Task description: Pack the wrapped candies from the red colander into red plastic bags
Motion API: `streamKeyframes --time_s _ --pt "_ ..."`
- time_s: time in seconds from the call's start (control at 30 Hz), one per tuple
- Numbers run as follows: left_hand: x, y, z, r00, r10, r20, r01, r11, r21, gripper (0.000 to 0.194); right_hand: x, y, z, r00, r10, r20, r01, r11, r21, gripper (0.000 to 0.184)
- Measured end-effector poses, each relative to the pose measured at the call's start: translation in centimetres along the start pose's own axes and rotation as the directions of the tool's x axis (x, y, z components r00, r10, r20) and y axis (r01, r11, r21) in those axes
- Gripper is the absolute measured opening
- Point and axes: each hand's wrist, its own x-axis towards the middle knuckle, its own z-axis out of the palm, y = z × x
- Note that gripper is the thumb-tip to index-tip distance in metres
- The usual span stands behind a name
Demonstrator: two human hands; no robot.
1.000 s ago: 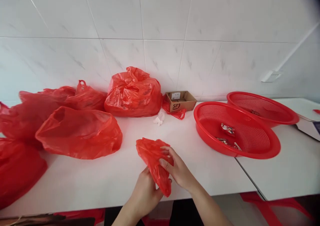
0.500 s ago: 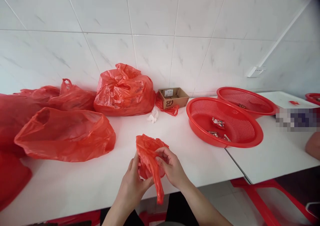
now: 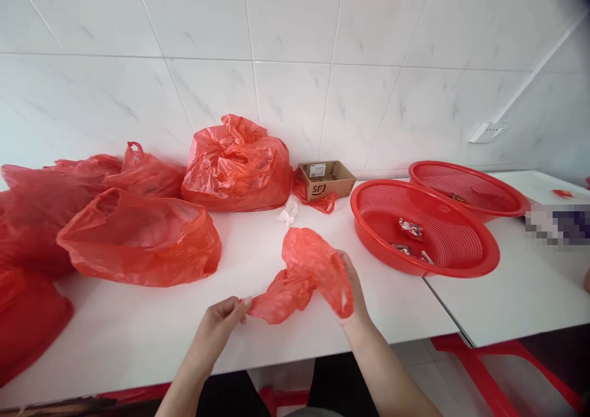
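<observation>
Between my hands a thin red plastic bag [image 3: 302,276] is stretched crookedly above the white table. My left hand [image 3: 225,317] pinches its lower left end between thumb and fingers. At the bag's other side my right hand [image 3: 356,291] holds it, with most of the fingers hidden behind the plastic. A loop of the bag hangs over the right wrist area. To the right of this hand stands a red perforated basket [image 3: 375,245] with a few small wrapped packets [image 3: 410,228] in it.
A second red basket [image 3: 502,205] stands behind the first. At left lie several red bags, one gaping wide [image 3: 142,257]. A bulging red bag [image 3: 235,171], a small cardboard box [image 3: 329,183] and crumpled white tissue [image 3: 289,211] are by the wall. Red stools [image 3: 498,368] stand below.
My hands have moved apart: the left one down and left with an end of the bag, the right one to the right. The bunched bag is now spread between them.
</observation>
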Motion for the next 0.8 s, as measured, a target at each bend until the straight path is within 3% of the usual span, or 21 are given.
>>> streamKeyframes --time_s 0.07,0.13,0.17,0.23,0.3,0.33,0.37,0.43,0.5,0.6,0.67,0.8 --pt "-0.8 -0.5 -0.3 0.988 0.006 0.154 -0.028 0.99 0.14 0.045 1.1 0.3 -0.7 0.99 -0.093 -0.108 0.097 0.995 0.029 0.024" --pt "-1.4 -1.0 -0.7 0.979 -0.009 0.202 -0.03 0.981 0.192 0.042 1.9 0.5 -1.4 0.976 -0.143 -0.166 0.15 0.988 0.029 0.026" --pt "-1.5 -1.1 -0.8 0.99 -0.012 0.144 -0.015 0.983 0.185 0.043 2.1 0.4 -1.5 0.97 -0.157 -0.184 0.163 0.986 0.017 0.026" --pt "-1.7 -0.8 -0.6 0.991 0.041 -0.125 -0.021 0.988 0.153 0.049 1.8 0.0 -1.2 0.963 -0.177 -0.202 0.178 0.984 -0.01 0.024" --pt "-2.0 0.2 0.7 0.925 0.188 -0.331 -0.137 0.976 0.17 0.054 0.7 -0.7 0.2 0.957 -0.205 -0.204 0.197 0.979 -0.06 0.026" --pt "-2.2 1.0 1.7 0.898 0.278 -0.341 -0.223 0.956 0.191 0.057 0.0 -1.1 1.2 0.961 -0.212 -0.18 0.2 0.976 -0.085 0.027" --pt "-2.5 1.9 2.9 0.893 0.355 -0.278 -0.312 0.931 0.189 0.06 -0.8 -1.4 2.3 0.97 -0.206 -0.129 0.193 0.976 -0.103 0.027" --pt "-3.1 3.6 5.3 0.913 0.402 -0.075 -0.394 0.914 0.101 0.073 -2.2 -1.8 4.3 0.988 -0.148 0.037 0.152 0.98 -0.125 0.021" --pt "-3.4 4.9 6.9 0.932 0.362 0.033 -0.36 0.931 -0.053 0.064 -3.2 -1.8 5.4 0.975 -0.056 0.216 0.087 0.987 -0.136 0.016" --pt "-2.8 5.7 7.0 0.972 0.228 -0.055 -0.234 0.928 -0.29 0.038 -3.2 -1.7 4.9 0.934 0.019 0.356 0.06 0.976 -0.209 0.015" --pt "-1.7 5.4 5.3 0.985 0.113 -0.131 -0.162 0.87 -0.466 0.032 -2.4 -2.0 3.4 0.921 0.037 0.388 0.086 0.952 -0.293 0.017" --pt "0.4 3.4 0.3 0.991 -0.075 -0.115 -0.019 0.754 -0.657 0.031 0.7 -3.2 -0.4 0.923 0.053 0.382 0.122 0.9 -0.419 0.022"
